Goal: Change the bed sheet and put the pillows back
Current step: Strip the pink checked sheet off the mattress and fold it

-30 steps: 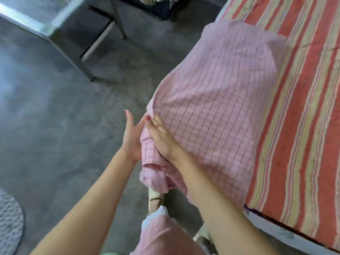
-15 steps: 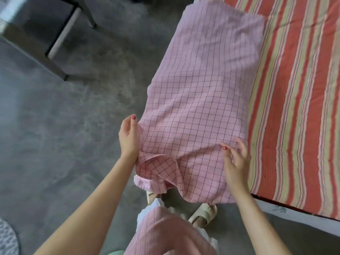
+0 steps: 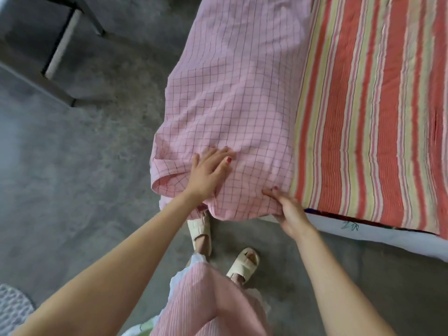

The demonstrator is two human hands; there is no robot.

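A pink checked pillow [image 3: 232,93] lies along the left edge of the bed, its loose open end hanging over the near corner. My left hand [image 3: 208,173] lies flat on the pillow's near end, fingers spread and straight. My right hand [image 3: 288,209] holds the pillowcase's near right corner at the bed edge, thumb on top and fingers curled under the fabric. A red, yellow and pink striped sheet [image 3: 378,117] covers the bed to the right of the pillow.
The white mattress side [image 3: 388,234] shows below the striped sheet. A grey concrete floor [image 3: 84,166] lies to the left. A metal table frame [image 3: 63,44] stands at the upper left. A patterned mat's edge [image 3: 12,309] shows at the lower left. My sandalled feet [image 3: 201,229] stand by the bed corner.
My left hand has moved from the pillow's left side onto its top. My right hand has slid down to the pillowcase's near right corner. The view has shifted closer.
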